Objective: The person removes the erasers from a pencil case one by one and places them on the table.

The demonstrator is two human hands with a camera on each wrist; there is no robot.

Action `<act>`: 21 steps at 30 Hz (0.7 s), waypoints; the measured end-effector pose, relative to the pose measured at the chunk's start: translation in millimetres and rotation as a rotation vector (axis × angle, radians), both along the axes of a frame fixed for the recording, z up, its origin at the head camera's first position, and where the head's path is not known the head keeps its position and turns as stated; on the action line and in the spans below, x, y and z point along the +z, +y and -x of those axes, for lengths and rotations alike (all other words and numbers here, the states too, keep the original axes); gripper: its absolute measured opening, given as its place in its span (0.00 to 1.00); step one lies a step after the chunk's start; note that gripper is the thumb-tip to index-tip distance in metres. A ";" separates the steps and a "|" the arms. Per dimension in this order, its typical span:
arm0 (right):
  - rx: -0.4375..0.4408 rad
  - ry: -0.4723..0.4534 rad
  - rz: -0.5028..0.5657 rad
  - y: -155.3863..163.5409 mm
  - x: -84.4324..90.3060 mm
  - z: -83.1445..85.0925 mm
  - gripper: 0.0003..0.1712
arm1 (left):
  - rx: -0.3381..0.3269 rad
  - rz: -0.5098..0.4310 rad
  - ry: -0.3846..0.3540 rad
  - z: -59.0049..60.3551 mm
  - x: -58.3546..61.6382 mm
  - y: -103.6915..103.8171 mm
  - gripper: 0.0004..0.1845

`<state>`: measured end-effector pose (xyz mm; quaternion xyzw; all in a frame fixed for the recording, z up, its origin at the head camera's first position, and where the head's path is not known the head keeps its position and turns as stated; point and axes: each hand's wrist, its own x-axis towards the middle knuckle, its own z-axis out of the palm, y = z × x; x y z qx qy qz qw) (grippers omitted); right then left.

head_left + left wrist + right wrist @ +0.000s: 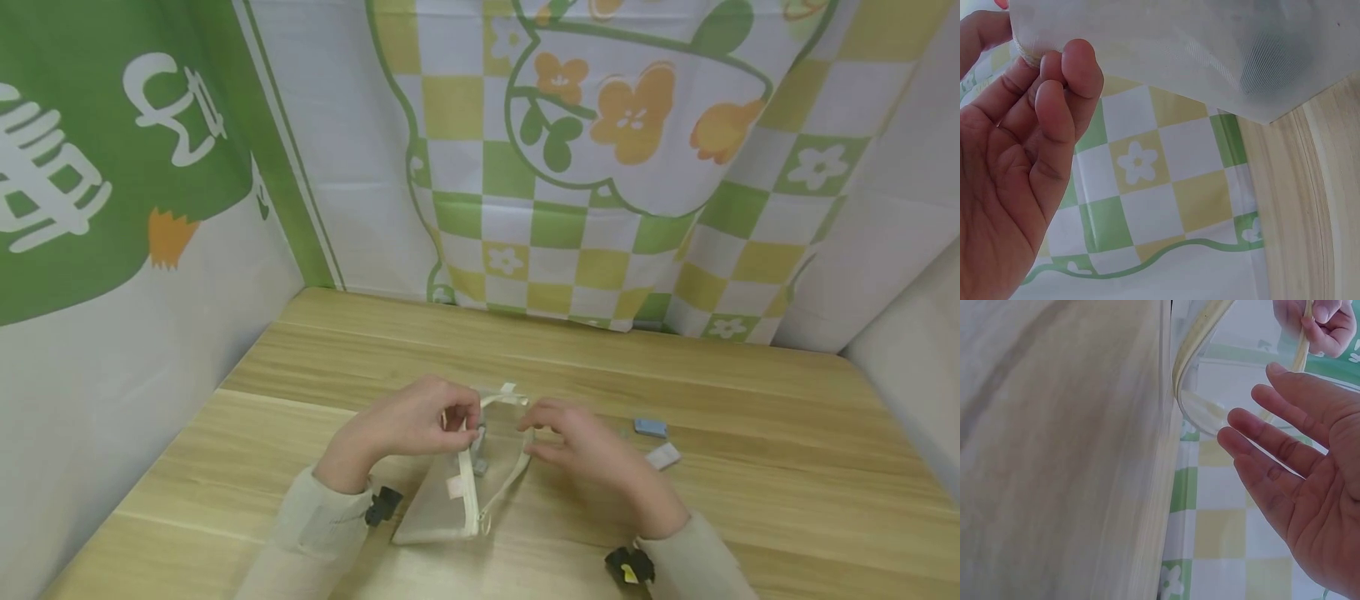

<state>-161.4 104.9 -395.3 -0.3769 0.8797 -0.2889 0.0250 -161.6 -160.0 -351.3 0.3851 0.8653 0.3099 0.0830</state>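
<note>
Cream zip tape (470,493) edges a sheer pouch (431,515) that gapes between the left and right edges of the wooden table (217,475), one corner towards the near side. A greyish piece (480,467) shows in its mouth. The left hand (412,425) pinches one rim between thumb and fingers; the right hand (585,446) has loosely spread fingers at the opposite rim, contact uncertain. Towards the right edge lie a white piece (663,456) and, farther, a blue piece (650,427). A checked curtain (555,221) hangs at the far edge. The step looks like opening the pouch; the next move probably calls for the left hand's steady pinch while the right reaches for the white piece.
</note>
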 end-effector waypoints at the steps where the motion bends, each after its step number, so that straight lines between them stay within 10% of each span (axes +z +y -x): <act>1: 0.004 -0.005 0.003 -0.9 0.1 0.2 0.15 | 0.000 0.001 -0.001 -0.4 0.6 0.1 0.06; 21: 0.070 -0.002 -0.019 -27.4 -1.7 2.2 0.18 | -0.007 0.009 0.010 0.2 0.7 1.0 0.06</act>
